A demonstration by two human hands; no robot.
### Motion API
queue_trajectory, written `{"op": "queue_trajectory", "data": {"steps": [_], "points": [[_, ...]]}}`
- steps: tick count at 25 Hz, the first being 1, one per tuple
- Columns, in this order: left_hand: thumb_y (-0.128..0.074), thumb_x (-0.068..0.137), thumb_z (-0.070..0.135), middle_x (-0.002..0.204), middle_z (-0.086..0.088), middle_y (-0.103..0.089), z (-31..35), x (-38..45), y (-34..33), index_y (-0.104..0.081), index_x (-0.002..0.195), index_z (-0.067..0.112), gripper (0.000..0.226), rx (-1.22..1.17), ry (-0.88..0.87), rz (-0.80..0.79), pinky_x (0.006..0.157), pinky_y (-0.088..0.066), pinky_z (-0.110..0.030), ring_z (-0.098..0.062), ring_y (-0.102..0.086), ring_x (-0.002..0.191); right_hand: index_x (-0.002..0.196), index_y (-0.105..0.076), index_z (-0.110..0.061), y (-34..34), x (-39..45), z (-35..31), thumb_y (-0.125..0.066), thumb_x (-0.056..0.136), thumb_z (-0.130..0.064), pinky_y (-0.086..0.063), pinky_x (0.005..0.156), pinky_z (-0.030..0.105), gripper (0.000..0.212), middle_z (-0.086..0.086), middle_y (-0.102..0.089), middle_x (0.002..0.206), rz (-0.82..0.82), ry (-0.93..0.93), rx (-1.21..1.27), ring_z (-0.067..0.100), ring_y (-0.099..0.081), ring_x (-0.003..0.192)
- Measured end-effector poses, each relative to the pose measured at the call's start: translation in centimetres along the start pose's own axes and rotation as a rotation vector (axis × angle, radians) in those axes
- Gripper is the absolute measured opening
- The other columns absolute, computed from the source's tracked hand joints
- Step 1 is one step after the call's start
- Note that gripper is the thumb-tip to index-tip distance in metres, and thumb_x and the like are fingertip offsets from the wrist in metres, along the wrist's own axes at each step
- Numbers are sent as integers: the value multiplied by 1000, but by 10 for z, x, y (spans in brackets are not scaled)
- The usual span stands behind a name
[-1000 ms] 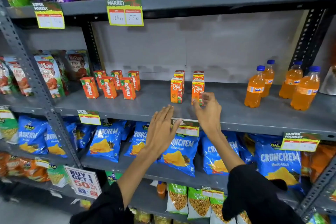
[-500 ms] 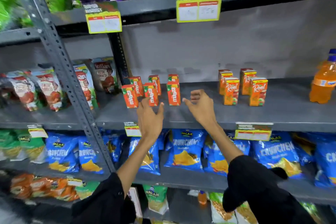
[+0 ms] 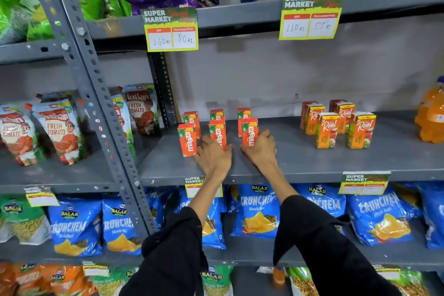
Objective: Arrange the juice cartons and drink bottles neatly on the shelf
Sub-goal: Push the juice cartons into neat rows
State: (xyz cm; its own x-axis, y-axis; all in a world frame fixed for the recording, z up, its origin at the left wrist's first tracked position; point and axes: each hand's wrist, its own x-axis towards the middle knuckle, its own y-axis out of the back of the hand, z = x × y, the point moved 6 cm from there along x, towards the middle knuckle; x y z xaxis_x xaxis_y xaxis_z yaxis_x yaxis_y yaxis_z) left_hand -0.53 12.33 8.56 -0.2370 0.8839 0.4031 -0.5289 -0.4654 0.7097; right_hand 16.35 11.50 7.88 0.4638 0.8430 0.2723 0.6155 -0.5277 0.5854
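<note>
Hands at the Maaza cartons (image 3: 217, 131): left hand (image 3: 212, 156) grips the middle front carton, right hand (image 3: 260, 149) the right one (Real cartons (image 3: 336, 122) already squared; bottles (image 3: 431, 115) pending)

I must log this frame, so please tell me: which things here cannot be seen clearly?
- Orange bottles, head view: cut by the right edge; count unknown.
- Middle Maaza carton: lower part behind the left hand; grip unclear.
- Right Maaza carton: base behind the right hand.
- Lower price tag: blurred, unreadable.

Upright orange juice cartons (image 3: 217, 136) in rows
</note>
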Motion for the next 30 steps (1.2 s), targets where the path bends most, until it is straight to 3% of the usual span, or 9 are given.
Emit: {"op": "queue_trajectory", "data": {"steps": [4, 13, 27, 30], "points": [[-68, 87, 45, 123, -17, -62, -7, 5, -2, -46, 126, 2, 62, 4, -39, 53, 98, -42, -46, -35, -56, 118, 118, -42, -6, -2, 1, -3, -82, 71, -43, -50, 95, 52, 72, 20, -61, 120, -11, 33, -33, 39, -60, 113], [-69, 86, 50, 119, -14, -65, -10, 2, -1, -49, 125, 3, 64, 18, -58, 105, 97, -43, -49, -32, -60, 114, 120, -44, -13, -5, 1, -5, -82, 70, -50, -53, 92, 54, 73, 14, -67, 118, -35, 78, -96, 35, -64, 110], [-71, 84, 52, 114, -11, -68, -11, 4, -6, -50, 125, 7, 65, 19, -43, 99, 96, -43, -49, -32, -62, 111, 121, -42, -13, -7, -2, -4, -78, 73, -52, -52, 93, 55, 71, 16, -65, 118, -35, 52, -104, 37, -63, 111], [-71, 84, 52, 114, -14, -68, -1, 0, -14, -50, 124, 7, 63, -26, -44, 19, 95, -45, -50, -35, -62, 110, 118, -42, -12, 10, -4, 10, -81, 71, -50, -54, 91, 52, 72, 16, -66, 115, -9, 43, -32, 36, -64, 108]]}}
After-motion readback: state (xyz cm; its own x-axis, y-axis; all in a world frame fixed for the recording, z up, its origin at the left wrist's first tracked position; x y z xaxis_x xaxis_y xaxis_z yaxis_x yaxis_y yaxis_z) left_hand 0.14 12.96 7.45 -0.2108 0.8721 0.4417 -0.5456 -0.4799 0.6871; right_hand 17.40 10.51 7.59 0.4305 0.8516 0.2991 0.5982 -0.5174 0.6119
